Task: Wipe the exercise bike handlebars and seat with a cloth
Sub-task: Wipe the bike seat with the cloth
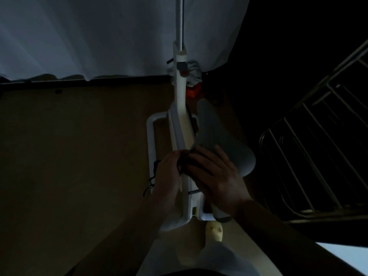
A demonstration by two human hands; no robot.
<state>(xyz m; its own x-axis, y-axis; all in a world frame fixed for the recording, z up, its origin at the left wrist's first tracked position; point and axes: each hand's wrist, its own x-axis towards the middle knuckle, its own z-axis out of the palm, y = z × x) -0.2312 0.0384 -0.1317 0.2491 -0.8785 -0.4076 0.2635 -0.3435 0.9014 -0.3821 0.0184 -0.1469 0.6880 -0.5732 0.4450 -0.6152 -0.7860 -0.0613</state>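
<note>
Bike frame (180, 124) runs down the middle of my view, grey seat (217, 134) to its right. Really dim here. My 2 hands, left hand (169, 174) and right hand (215, 174), meet at the seat's near edge, pinching something dark, probably the cloth (184, 161). It's bunched small, so it could slip or miss spots.

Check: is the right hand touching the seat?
Touching. In the head view the right hand's fingers overlap the near edge of the grey seat, with no gap visible between them.
</note>
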